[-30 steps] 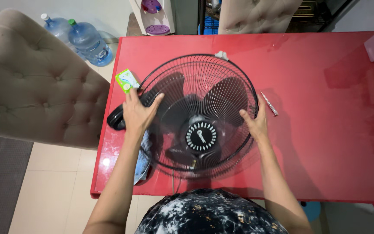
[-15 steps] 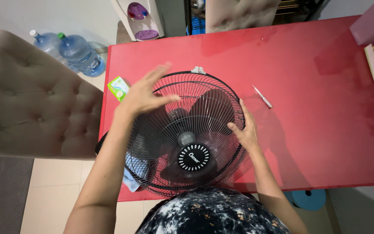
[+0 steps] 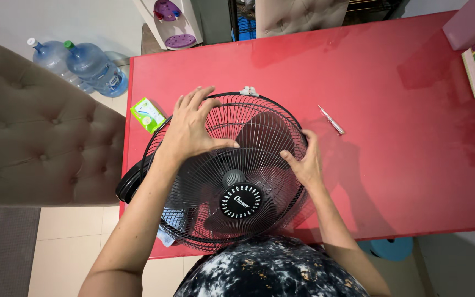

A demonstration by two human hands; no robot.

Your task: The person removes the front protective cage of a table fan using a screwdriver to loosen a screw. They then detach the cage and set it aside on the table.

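Fan grille (image 3: pixel 248 137) — left hand (image 3: pixel 191 129) flat on top, right hand (image 3: pixel 303 162) gripping its rim.

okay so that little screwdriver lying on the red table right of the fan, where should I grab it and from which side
Judging by its pose, pinch the screwdriver across the thicker handle end, nearer the table's right side, coming straight down from above. It lies flat and slanted on the red table, apart from the fan guard, with bare surface on both sides for the fingers. The right hand is nearest.
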